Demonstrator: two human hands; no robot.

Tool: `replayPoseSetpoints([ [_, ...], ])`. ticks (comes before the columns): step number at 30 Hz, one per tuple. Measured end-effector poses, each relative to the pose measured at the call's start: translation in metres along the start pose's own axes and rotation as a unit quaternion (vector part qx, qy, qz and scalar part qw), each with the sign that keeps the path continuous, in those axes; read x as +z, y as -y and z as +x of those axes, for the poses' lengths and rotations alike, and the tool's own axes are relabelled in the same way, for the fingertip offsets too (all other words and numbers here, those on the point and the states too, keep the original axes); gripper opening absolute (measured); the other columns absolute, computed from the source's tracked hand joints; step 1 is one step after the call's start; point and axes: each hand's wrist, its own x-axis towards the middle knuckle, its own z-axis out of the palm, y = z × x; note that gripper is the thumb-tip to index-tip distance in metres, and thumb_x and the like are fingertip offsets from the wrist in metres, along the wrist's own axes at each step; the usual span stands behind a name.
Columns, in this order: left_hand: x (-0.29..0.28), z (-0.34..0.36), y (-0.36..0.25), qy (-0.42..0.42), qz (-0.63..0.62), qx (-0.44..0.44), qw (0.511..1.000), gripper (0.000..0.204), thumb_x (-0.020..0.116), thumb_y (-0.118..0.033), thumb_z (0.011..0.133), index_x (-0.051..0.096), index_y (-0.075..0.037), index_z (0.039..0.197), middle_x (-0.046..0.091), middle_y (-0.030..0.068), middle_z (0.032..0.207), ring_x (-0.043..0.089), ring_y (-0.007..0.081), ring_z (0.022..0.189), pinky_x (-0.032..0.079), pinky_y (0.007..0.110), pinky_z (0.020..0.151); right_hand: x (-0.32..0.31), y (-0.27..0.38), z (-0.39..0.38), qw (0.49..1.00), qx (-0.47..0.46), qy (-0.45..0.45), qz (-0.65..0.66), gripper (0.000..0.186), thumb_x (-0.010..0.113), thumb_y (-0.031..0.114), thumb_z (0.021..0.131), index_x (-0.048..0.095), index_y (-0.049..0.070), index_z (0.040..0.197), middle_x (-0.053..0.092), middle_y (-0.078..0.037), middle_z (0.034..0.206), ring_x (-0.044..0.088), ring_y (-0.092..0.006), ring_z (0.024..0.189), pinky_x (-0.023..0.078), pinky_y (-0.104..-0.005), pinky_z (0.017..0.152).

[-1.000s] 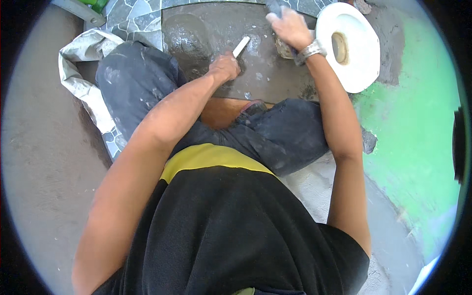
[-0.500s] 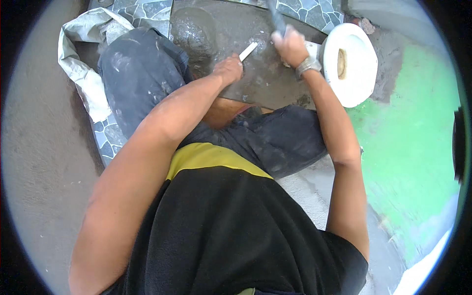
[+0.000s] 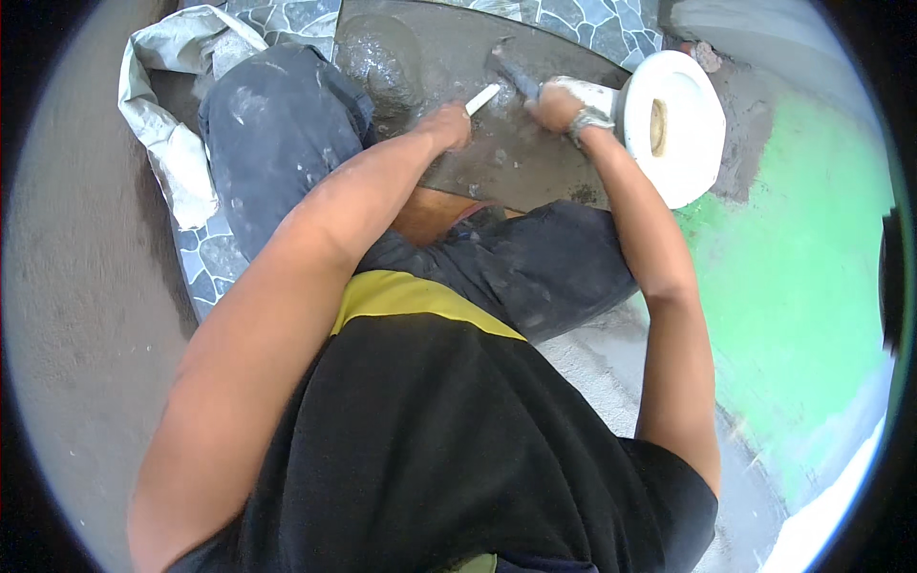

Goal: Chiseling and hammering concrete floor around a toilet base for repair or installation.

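My left hand (image 3: 445,126) is closed round a narrow white strip (image 3: 484,98), whose free end points up and to the right over a dark, wet, mortar-smeared board (image 3: 544,158). To its right, my right hand (image 3: 555,106) grips the handle of what looks like a hammer (image 3: 517,75). Its dark head lies low over the board, just beyond the strip's tip; blur hides whether they touch. Just past the right hand, a white bar (image 3: 590,95) reaches toward a rounded white fixture (image 3: 705,129) with an oval opening.
A mound of wet mortar (image 3: 378,62) sits at the board's far left. Beside my left knee (image 3: 277,124) is an open whitish sack (image 3: 181,181) of grey material. Stone-patterned tiles (image 3: 597,24) border the board. Green-stained floor (image 3: 793,267) lies right of the fixture, near a grey wall (image 3: 774,29).
My right hand has swung the hammer down from a raised, blurred position toward the board. My left hand keeps hold of the white strip in nearly the same place.
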Motion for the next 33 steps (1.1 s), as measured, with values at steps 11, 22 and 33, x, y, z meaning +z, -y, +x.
replayPoseSetpoints([
  [11,0.003,0.016,0.006,0.023,0.068,0.038,0.997,0.044,0.058,-0.013,0.074,0.054,-0.003,0.117,0.060,0.0197,0.112,0.058,0.0350,0.103,0.049,0.041,0.085,-0.036,0.023,0.008,0.998,0.011,-0.055,-0.007,0.051,0.048,0.040,0.082,0.059,-0.008,0.091,0.060,-0.031,0.090,0.059,-0.0449,0.089,0.047,-0.0455,0.082],
  [22,0.009,0.010,0.010,0.013,0.067,0.024,0.997,0.043,0.061,-0.016,0.075,0.054,-0.002,0.115,0.059,0.0208,0.113,0.057,0.0354,0.105,0.048,0.041,0.087,-0.037,0.024,0.007,0.998,-0.032,-0.058,0.010,0.049,0.049,0.042,0.083,0.058,-0.006,0.088,0.060,-0.030,0.088,0.059,-0.0454,0.086,0.046,-0.0491,0.080],
  [33,0.022,0.018,0.012,-0.019,0.039,-0.009,0.999,0.043,0.056,-0.015,0.077,0.051,-0.003,0.118,0.058,0.0213,0.113,0.056,0.0349,0.108,0.046,0.041,0.090,-0.055,0.034,0.014,0.998,-0.031,-0.049,0.012,0.051,0.050,0.042,0.080,0.059,-0.003,0.101,0.058,-0.031,0.100,0.058,-0.0434,0.096,0.045,-0.0458,0.087],
])
